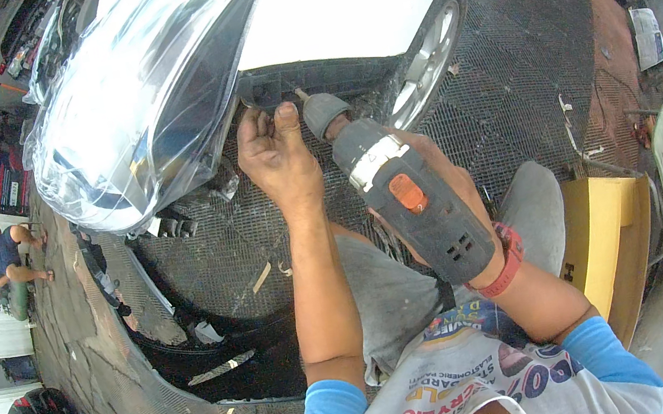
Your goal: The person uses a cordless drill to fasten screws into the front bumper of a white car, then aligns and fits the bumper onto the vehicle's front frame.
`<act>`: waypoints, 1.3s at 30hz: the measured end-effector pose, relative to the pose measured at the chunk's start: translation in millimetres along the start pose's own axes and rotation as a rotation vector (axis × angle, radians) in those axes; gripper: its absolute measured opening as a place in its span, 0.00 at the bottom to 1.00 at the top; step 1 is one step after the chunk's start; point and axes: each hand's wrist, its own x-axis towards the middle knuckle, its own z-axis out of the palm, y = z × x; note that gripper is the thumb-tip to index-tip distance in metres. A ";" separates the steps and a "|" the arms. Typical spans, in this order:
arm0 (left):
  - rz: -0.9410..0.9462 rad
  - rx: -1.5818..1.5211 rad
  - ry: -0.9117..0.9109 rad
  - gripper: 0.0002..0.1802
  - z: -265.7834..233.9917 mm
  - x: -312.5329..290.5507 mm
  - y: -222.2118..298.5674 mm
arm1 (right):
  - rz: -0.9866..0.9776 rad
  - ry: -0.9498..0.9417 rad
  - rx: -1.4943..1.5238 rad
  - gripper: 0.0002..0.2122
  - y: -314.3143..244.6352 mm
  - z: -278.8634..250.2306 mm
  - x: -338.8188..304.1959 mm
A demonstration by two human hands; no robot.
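My right hand [450, 174] grips a black cordless drill [440, 228] with an orange switch and a silver collar. The drill's chuck and bit point up and left, toward the dark strip [327, 76] under the white car fender [334, 9]. Beside the chuck my left hand [278, 150] is closed, thumb up and fingers curled, close to the fender's lower front corner. Whatever its fingertips may hold is too small to make out. Whether the bit touches the strip, I cannot tell. Clear plastic film covers the car's headlight [152, 154].
A front wheel [433, 54] stands at the right of the fender. Black grid matting [521, 79] covers the floor. A black bumper-like part [233, 351] lies at lower left, a yellow box [609, 239] at right. Two other people [11, 256] are at far left.
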 end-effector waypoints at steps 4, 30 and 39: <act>0.018 -0.010 0.017 0.24 3.7 -1.1 4.7 | -0.015 -0.006 0.022 0.29 1.6 -2.3 3.7; 0.019 0.006 0.047 0.22 6.5 -2.3 2.1 | -0.017 -0.045 0.038 0.26 9.3 -6.5 11.1; 0.046 -0.064 -0.006 0.19 3.4 -0.4 2.8 | -0.002 -0.053 0.045 0.27 7.4 -4.0 14.6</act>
